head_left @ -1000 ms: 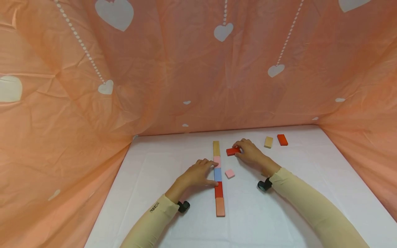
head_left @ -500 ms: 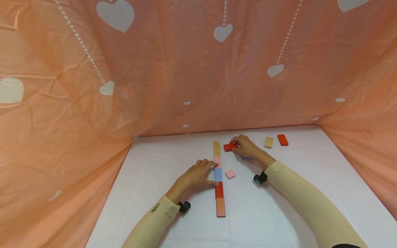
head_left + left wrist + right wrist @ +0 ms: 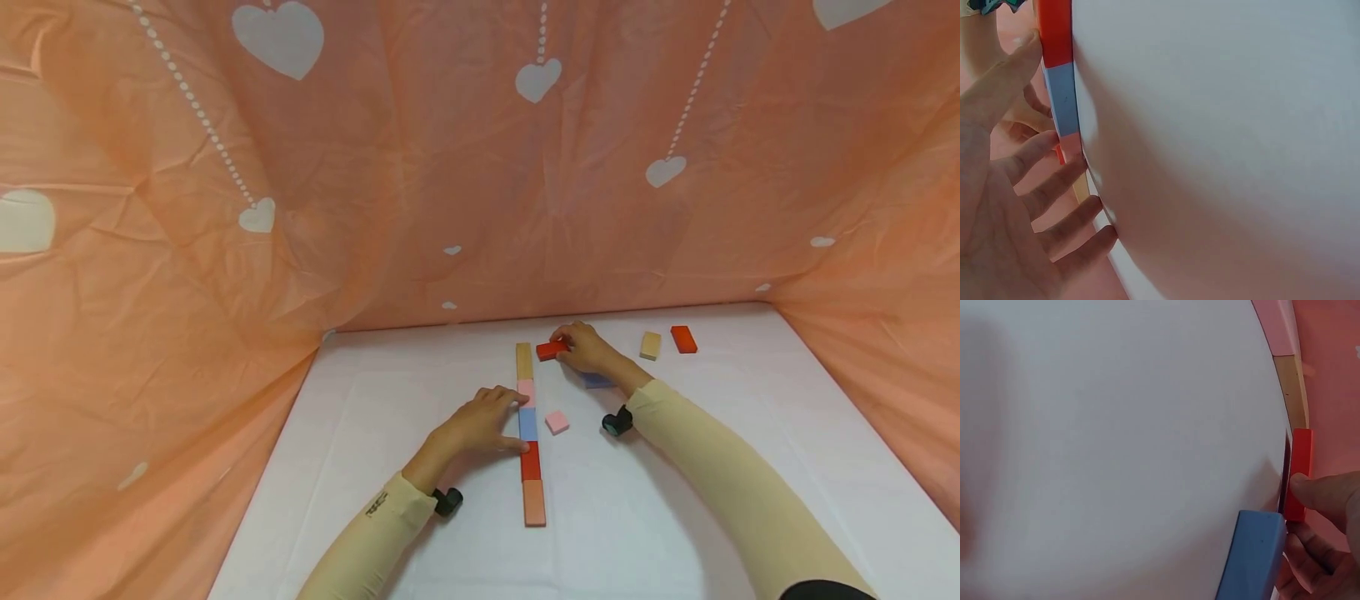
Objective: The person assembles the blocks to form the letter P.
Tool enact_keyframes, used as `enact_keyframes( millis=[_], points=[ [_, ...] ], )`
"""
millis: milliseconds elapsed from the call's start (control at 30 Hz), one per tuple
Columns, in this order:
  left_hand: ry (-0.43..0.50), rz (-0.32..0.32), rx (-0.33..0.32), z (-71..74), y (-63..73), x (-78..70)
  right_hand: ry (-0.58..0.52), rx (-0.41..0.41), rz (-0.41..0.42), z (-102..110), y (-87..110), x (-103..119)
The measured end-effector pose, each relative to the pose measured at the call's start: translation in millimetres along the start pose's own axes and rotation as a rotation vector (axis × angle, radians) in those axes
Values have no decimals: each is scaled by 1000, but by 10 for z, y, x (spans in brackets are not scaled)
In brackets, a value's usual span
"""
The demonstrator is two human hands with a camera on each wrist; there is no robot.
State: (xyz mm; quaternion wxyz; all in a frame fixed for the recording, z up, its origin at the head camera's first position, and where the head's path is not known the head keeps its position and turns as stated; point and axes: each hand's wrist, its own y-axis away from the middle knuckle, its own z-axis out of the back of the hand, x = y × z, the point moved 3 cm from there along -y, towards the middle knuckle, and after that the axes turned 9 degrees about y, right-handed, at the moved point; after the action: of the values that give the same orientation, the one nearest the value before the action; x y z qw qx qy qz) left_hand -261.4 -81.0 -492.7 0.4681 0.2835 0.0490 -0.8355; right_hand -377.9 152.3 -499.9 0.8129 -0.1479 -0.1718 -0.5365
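Note:
My right hand (image 3: 588,348) pinches a red block (image 3: 549,351) between thumb and fingers. In the right wrist view that red block (image 3: 1301,450) casts a shadow on the white surface. My left hand (image 3: 476,423) lies along the left side of a straight row of blocks, its thumb by the row's red block (image 3: 530,462) and its index fingertip at a pink block (image 3: 526,387). Between them sits a light blue block (image 3: 528,425). An orange-brown block (image 3: 534,504) forms the near end, a wood-coloured block (image 3: 523,360) the far end, just left of the held block.
A loose pink block (image 3: 557,422) lies right of the row. Partly under my right wrist is a darker blue block (image 3: 597,382). Farther right lie a wood-coloured block (image 3: 650,345) and another red block (image 3: 683,339). An orange curtain (image 3: 480,208) hangs behind the white tabletop (image 3: 615,533).
My right hand has moved left and away from me with the red block, toward the row's far end, uncovering the darker blue block. The left hand has stayed in place.

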Motion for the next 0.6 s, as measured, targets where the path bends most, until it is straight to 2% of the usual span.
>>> enact_keyframes(
  millis=[600],
  points=[
    [-45, -7, -5, -27, -33, 47, -21, 33, -50, -36, -102, 8]
  ],
)
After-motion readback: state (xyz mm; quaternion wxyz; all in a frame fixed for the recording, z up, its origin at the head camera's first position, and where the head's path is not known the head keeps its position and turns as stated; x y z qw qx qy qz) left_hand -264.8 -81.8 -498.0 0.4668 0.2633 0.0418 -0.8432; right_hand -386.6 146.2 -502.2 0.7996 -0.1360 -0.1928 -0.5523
